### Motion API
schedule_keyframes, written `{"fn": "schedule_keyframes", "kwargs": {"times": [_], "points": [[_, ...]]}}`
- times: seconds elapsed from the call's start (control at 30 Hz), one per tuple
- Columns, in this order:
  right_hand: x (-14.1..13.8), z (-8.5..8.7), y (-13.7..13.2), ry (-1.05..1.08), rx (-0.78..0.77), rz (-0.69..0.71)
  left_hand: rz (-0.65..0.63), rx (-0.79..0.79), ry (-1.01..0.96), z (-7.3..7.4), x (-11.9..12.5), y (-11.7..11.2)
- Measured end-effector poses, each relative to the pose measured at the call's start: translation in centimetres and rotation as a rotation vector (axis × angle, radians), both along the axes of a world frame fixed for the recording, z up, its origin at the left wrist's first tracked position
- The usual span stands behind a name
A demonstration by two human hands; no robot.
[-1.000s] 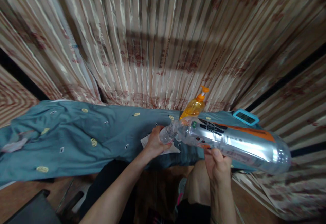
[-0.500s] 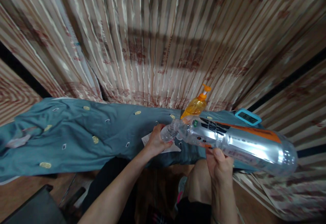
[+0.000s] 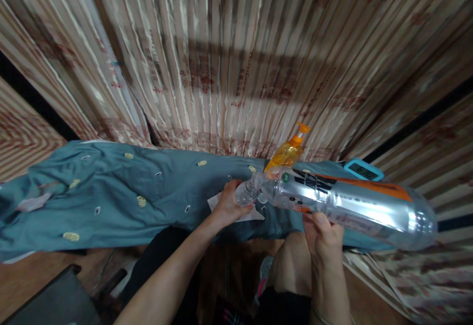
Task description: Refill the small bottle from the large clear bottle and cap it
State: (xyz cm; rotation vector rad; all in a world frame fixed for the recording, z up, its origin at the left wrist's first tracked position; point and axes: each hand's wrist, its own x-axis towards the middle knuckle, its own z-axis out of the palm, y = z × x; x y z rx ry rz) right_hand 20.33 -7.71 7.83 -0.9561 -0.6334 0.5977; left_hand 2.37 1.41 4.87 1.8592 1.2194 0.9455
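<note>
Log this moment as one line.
left hand: small bottle, held | right hand: big bottle, held tilted | bottles: neck to neck, contact unclear | nearby: paper, pump bottle, blue-framed display

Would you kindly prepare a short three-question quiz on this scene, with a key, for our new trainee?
1. Multiple choice: what does the person's right hand hold?
A) a white paper sheet
B) a large clear plastic bottle with a silver-and-orange label
C) a teal patterned cloth

2. True or false: the rectangular light-blue-framed display lies to the right of the translucent orange pump bottle.

3. Fill in the blank: the small clear see-through container is in the person's ____ hand.

Key:
1. B
2. True
3. left hand
</note>
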Motion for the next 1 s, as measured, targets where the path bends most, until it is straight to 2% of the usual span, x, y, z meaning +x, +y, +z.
{"fn": "schedule_keyframes", "kwargs": {"times": [0.7,1.0], "points": [[0.03,0.48,0.05,-0.017,0.001,0.007,-0.013,0.024,-0.011,-0.46,-0.12,0.13],[0.22,0.21,0.25,-0.030,-0.028,-0.004,-0.021,-0.006,0.010,0.04,-0.05,0.03]]}}
